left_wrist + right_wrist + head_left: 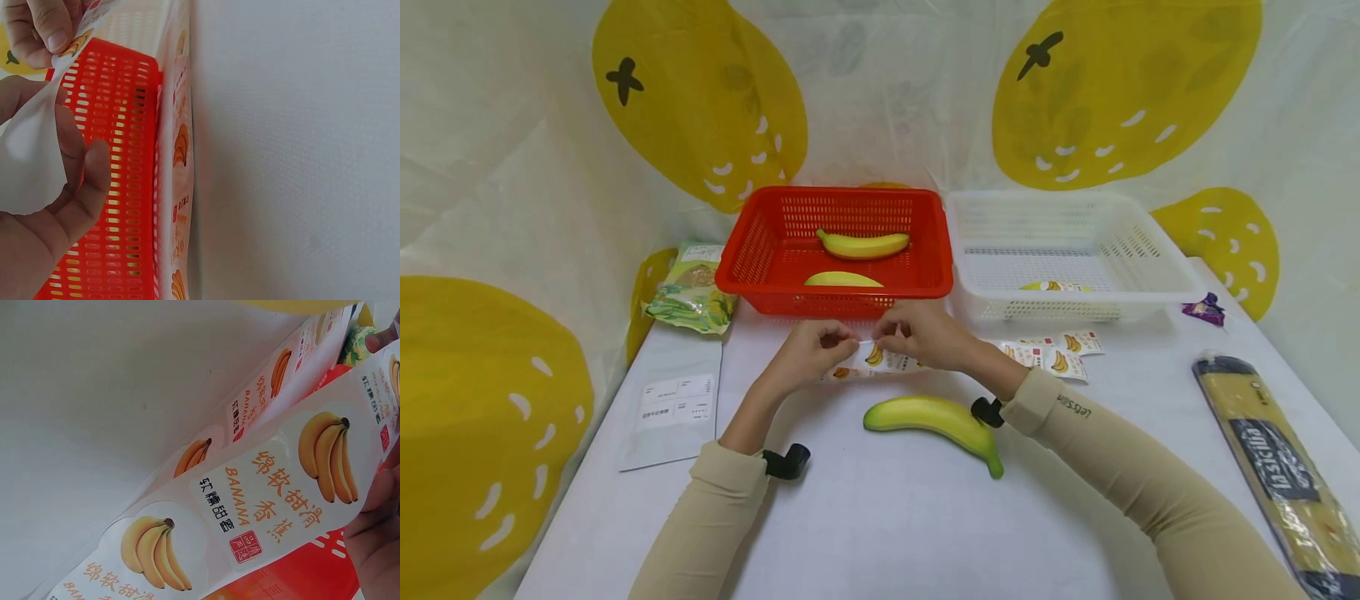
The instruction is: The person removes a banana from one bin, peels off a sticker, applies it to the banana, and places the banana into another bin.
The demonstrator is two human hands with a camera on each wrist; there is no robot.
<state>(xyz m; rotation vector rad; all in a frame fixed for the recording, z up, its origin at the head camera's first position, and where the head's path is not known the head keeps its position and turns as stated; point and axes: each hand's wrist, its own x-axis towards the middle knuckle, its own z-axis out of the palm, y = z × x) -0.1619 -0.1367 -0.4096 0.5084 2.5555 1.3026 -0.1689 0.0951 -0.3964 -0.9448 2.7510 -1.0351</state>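
Note:
Both hands hold a white strip of banana stickers (875,354) raised just in front of the red basket. The left hand (811,354) pinches one end between thumb and fingers; in the left wrist view the strip's blank back (31,156) curls over the fingers. The right hand (932,333) pinches the strip a short way along. Printed bananas and lettering show on the strip (262,494) in the right wrist view. More of the sticker strip (181,150) lies on the table below. A yellow banana with green ends (936,417) lies near the right wrist.
The red basket (835,304) contains two bananas. Beside it, a white basket (1075,307) holds a stickered banana (1056,286). Left are a green food bag (692,292) and grey pouch (673,408); right, a purple wrapper (1204,309) and a pasta pack (1273,467).

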